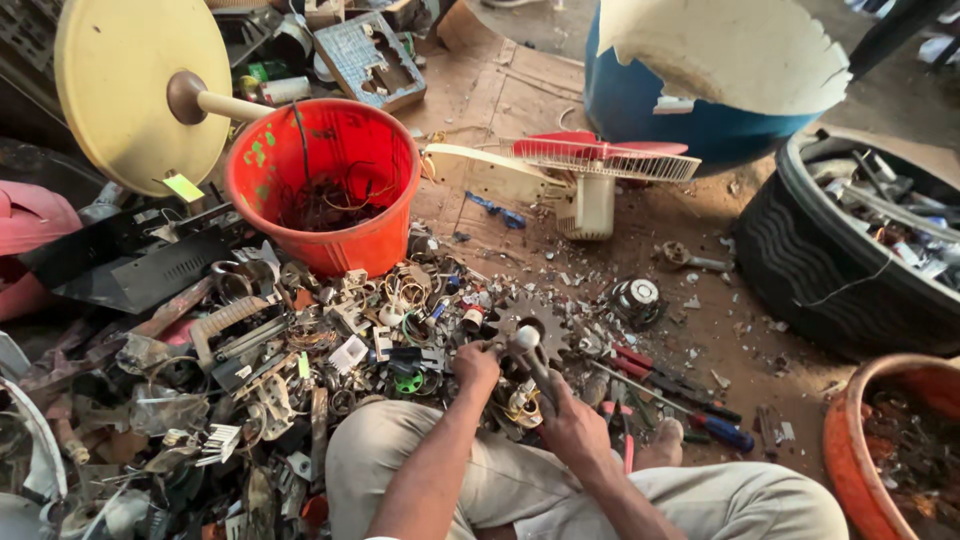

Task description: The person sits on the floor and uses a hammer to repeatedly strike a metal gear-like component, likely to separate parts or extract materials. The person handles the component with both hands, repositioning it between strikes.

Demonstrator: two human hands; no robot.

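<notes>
Right hand [572, 425] clamps a stiff, heavy-looking metal rod with a white knob [530, 352] near the knees, left hand [476, 362] closed on scrap beside it, best gripped low on the shaft.

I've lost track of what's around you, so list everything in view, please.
bucket: one, red, wires inside, centre left
scrap pile: one, mixed metal, left foreground
fan: one, red and cream, lying centre
disc: one, cream, top left
barrel: one, blue, top right
tyre: one, black, holding scrap, right
tub: one, orange, bottom right
screwdrivers: several, red and blue handles, right of hands
left hand: on small scrap part
right hand: grip on tool
</notes>
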